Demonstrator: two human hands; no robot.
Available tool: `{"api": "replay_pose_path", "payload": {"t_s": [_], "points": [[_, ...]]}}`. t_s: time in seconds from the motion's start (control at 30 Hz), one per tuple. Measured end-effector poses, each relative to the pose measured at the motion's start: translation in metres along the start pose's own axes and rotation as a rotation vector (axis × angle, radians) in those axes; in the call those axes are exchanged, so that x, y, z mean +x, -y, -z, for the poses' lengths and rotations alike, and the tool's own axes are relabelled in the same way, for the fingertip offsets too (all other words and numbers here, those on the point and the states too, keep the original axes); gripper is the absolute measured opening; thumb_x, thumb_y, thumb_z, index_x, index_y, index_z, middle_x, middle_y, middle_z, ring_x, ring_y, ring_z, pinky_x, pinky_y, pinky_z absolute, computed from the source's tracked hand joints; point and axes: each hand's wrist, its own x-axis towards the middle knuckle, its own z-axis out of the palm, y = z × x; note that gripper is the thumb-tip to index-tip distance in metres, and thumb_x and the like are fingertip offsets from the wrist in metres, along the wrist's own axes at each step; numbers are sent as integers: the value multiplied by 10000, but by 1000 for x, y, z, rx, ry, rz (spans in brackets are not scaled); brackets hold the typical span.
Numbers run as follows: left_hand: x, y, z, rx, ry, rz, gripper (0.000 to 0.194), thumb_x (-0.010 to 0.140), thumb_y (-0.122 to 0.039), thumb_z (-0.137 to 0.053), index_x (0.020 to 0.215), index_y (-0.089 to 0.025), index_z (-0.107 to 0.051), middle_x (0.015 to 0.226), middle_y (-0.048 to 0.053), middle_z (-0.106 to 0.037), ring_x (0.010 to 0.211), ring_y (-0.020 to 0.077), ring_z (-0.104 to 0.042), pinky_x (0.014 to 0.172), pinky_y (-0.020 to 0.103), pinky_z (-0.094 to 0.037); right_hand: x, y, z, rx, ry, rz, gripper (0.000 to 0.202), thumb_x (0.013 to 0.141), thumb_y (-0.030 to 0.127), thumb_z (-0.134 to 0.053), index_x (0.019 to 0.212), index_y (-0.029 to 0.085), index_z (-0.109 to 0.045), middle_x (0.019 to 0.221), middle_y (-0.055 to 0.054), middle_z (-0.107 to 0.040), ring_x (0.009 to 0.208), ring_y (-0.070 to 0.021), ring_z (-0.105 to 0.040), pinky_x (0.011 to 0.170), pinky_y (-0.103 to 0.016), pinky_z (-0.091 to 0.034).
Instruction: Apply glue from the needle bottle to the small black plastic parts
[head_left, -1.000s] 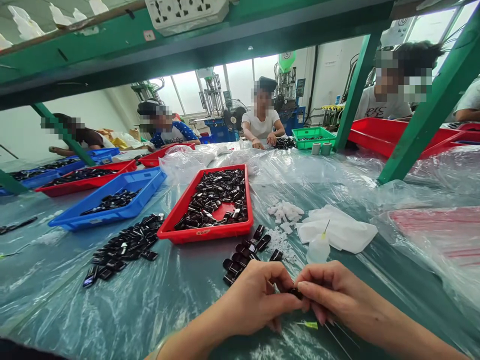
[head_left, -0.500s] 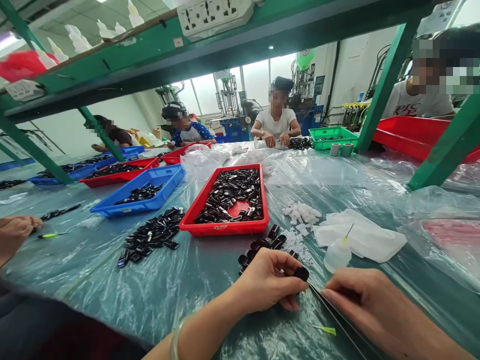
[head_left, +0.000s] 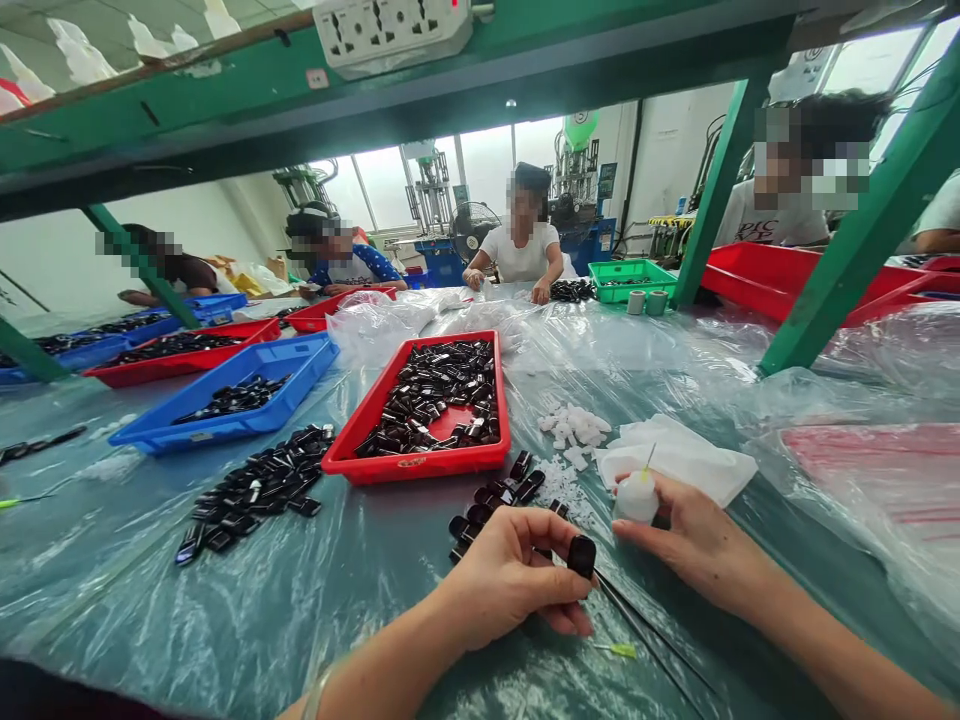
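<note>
My left hand (head_left: 525,570) pinches a small black part (head_left: 581,556) between thumb and fingers. Fingers and thumb of my right hand (head_left: 682,520) are wrapped round a small translucent bottle (head_left: 636,498) with a needle tip pointing up. Metal tweezers (head_left: 652,635) lie on the plastic-covered table, their tips near my left hand. A yellow-green needle tip (head_left: 621,650) rests beside them. Behind my left hand is a group of black parts (head_left: 517,484), next to white bits (head_left: 574,428). A white cloth (head_left: 697,455) lies behind the bottle.
A red tray (head_left: 416,466) of black parts stands ahead, with a loose black pile (head_left: 259,480) and a blue tray (head_left: 225,400) to its left. A green shelf frame (head_left: 705,200) crosses overhead and comes down at the right. Several people sit across the table.
My right hand has let go of the tweezers, which now lie on the table, and has taken hold of the bottle. My left hand still holds the black part. The view has shifted right.
</note>
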Motion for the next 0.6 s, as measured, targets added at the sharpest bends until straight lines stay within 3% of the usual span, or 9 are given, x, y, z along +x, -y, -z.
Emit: {"api": "replay_pose_path", "payload": {"t_s": [0.17, 0.27, 0.37, 0.6], "points": [[-1, 0, 1, -28, 40, 4, 283, 585, -224, -771, 780, -104, -603, 736, 35, -660, 497, 116, -646, 418, 140, -471, 2, 2, 3, -91, -131, 179, 268, 848, 294, -490, 1074, 178, -577, 1067, -61, -633, 966, -255, -579, 756, -321, -457], [-1, 1, 0, -44, 69, 15, 284, 581, -221, -778, 778, -106, -609, 724, 32, -657, 486, 116, -641, 417, 146, -474, 1, 0, 11, -221, -291, 311, 327, 829, 181, -430, 1117, 222, -580, 1112, -49, -616, 1064, -279, -514, 846, -405, -363], [-2, 3, 0, -51, 102, 35, 281, 577, -217, -781, 772, -104, -613, 674, 20, -645, 474, 113, -634, 414, 146, -474, 0, -1, 16, -347, -406, 397, 443, 785, 41, -394, 1114, 267, -586, 1115, -9, -611, 1088, -267, -488, 849, -417, -286], [-2, 5, 2, -90, 131, 60, 292, 578, -189, -783, 798, -103, -613, 704, 38, -667, 468, 113, -633, 412, 151, -483, -1, 8, 22, -543, -503, 476, 547, 720, -60, -348, 1108, 253, -575, 1119, -9, -598, 1093, -251, -484, 855, -416, -261]]}}
